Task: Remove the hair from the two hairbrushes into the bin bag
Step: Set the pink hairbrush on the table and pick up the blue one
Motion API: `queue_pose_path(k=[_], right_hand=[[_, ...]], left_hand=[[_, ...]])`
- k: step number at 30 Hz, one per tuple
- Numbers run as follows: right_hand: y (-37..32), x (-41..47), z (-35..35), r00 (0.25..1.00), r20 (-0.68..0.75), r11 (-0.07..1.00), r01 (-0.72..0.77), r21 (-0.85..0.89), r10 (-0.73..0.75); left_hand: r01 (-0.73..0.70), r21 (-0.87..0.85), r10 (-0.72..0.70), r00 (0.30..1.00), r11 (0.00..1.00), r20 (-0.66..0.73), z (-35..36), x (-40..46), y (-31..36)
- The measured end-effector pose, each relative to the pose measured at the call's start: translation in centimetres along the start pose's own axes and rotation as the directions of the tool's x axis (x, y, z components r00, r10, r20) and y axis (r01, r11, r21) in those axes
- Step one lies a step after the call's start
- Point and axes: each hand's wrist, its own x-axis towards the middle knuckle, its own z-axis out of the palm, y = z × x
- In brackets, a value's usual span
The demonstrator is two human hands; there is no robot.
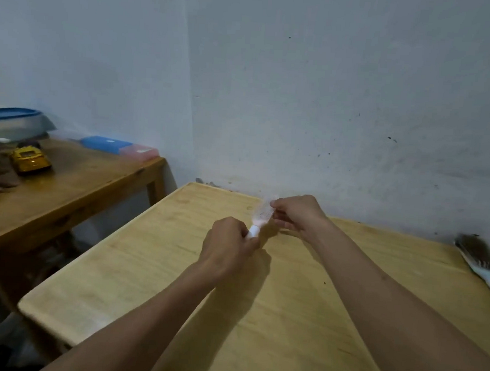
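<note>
A white hairbrush [260, 218] is held above the light wooden table [154, 271], blurred by motion. My left hand [229, 242] is closed around its handle. My right hand [297, 212] pinches at the far end of its head, fingers closed on the bristle area; I cannot tell whether hair is between them. A second white hairbrush [482, 261], matted with brown hair, lies at the table's right edge by the wall. No bin bag is in view.
A darker wooden table [76, 182] stands to the left with a yellow toy car [31, 160], blue and red boxes [118, 146] and a blue-lidded container [13, 122]. The wall [327, 104] runs close behind both tables.
</note>
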Motion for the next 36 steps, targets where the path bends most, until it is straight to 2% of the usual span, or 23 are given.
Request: queue_pose_path(k=[4,16,20,23,26,29,33,36], right_hand=[[1.1,3.0,-0.5,0.997,-0.075,0.998,-0.008,-0.069,0.002],[1.6,7.0,-0.9,0.994,-0.109,0.99,-0.025,-0.141,0.01],[1.5,6.4,-1.0,0.994,-0.104,0.988,-0.035,-0.152,0.019],[0.7,5.3,-1.7,0.998,-0.046,0.983,-0.04,-0.179,0.032],[-1.0,3.6,-3.6,1.0,-0.022,0.946,-0.024,-0.324,0.018],[-3.0,2.4,-7.0,0.997,-0.053,0.924,0.039,-0.381,-0.063],[-5.0,0.2,-12.6,0.982,-0.128,0.867,0.057,-0.495,-0.137],[-5.9,-1.2,-17.7,0.947,-0.22,0.736,0.024,-0.677,-0.233]], left_hand=[[-0.001,0.006,0.001,0.999,1.0,0.036,1.6,1.8,0.4],[-0.004,0.026,0.003,0.999,1.0,0.036,3.5,5.2,0.7],[-0.013,0.015,0.013,0.999,1.0,0.038,3.4,5.2,0.7],[0.015,0.048,-0.017,0.999,0.999,0.04,3.4,5.3,0.9],[0.015,0.146,-0.015,1.0,0.989,0.0,3.0,5.0,1.4],[-0.049,0.223,0.065,0.996,0.974,-0.065,2.9,3.8,3.0],[-0.161,0.127,0.166,0.986,0.979,-0.029,4.3,2.0,6.9],[-0.21,0.036,0.208,0.977,0.977,0.054,6.6,0.8,10.5]])
